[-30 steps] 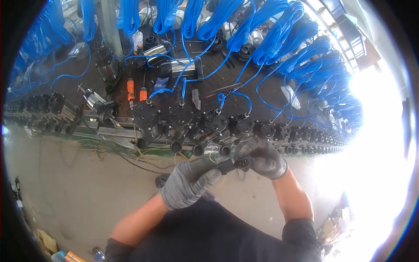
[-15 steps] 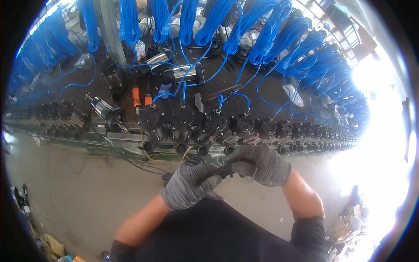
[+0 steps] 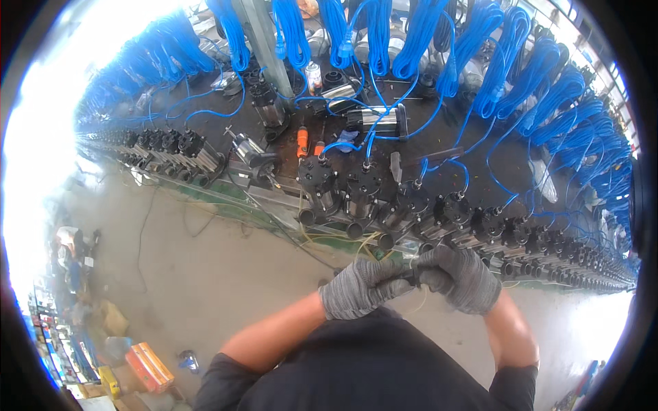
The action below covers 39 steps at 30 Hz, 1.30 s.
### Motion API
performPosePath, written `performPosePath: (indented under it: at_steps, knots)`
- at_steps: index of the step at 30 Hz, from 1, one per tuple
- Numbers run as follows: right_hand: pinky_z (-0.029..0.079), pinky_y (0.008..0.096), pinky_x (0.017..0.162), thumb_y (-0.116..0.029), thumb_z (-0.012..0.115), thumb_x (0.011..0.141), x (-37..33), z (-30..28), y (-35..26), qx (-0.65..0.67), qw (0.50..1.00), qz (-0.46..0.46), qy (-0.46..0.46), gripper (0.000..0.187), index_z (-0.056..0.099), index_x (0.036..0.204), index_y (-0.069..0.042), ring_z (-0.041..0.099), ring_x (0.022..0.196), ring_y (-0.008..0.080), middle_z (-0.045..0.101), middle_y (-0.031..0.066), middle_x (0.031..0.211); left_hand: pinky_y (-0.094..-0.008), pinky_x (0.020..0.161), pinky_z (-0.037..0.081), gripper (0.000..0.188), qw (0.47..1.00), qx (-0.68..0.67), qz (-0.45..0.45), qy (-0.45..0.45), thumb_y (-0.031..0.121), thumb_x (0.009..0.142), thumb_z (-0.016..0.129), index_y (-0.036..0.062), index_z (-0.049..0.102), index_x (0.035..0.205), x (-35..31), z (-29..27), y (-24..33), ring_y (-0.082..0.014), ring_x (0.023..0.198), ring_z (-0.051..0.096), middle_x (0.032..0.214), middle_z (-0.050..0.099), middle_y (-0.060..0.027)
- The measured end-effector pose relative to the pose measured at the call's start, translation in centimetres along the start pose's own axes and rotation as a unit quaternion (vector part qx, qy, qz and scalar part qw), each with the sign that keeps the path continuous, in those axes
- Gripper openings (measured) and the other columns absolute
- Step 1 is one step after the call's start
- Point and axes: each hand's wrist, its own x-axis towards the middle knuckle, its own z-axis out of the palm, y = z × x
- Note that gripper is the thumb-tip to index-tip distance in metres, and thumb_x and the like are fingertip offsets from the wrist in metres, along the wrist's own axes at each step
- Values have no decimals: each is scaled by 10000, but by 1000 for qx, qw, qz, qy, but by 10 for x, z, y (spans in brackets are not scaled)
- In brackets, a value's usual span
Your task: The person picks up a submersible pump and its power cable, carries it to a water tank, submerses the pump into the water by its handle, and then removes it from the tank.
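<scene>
While hands point(image 3: 362, 289) point(image 3: 467, 282) hold black part point(image 3: 413, 276), can point(image 3: 313, 79) upright.

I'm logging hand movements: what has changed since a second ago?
The view has swung left, bringing the orange box further into sight. The left hand and right hand now cover more of the black part between them; neither visibly let go. The black-topped units, orange tools and blue cable coils stayed put.

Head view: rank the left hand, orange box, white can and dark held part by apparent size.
1. Left hand
2. Orange box
3. White can
Dark held part: mostly covered, so unranked.
</scene>
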Motion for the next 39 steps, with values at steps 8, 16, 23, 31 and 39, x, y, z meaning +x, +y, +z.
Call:
performPosePath:
  at_steps: [8,16,23,31,39]
  knots:
    - [537,445,721,-229,720,943,-12,-1,14,-14,999,28,-1,221,688,1104,-81,681,838,384,698,151,895,-352,846,531,320,997,58,-44,-3,291,1013,655,48,665,1220,0,8,-5,-245,922,679,1016,706,-131]
    - [543,435,702,-239,733,931,-12,3,7,-54,998,1,33,227,699,1089,-79,688,825,367,709,145,893,-352,837,536,320,999,51,2,5,276,1012,658,32,658,1219,1,9,-1,-262,896,687,994,711,-127]
    - [548,426,694,-224,740,918,-13,7,6,-47,998,-3,49,229,703,1086,-73,692,807,356,710,140,881,-355,836,541,338,999,45,8,8,275,1000,678,24,657,1226,-1,7,3,-262,910,709,996,730,-136]
    - [551,418,682,-201,768,899,-11,9,10,-23,999,6,28,249,692,1100,-75,698,794,353,718,139,907,-357,829,539,335,996,84,-24,-12,304,1009,663,32,657,1205,0,4,-5,-274,877,693,974,714,-134]
    - [560,350,714,-109,767,893,-5,5,9,-14,999,28,-26,274,669,1135,-28,718,806,213,739,103,906,-356,819,543,329,998,58,15,12,282,1007,669,19,649,1205,-1,6,-10,-269,879,694,981,712,-139]
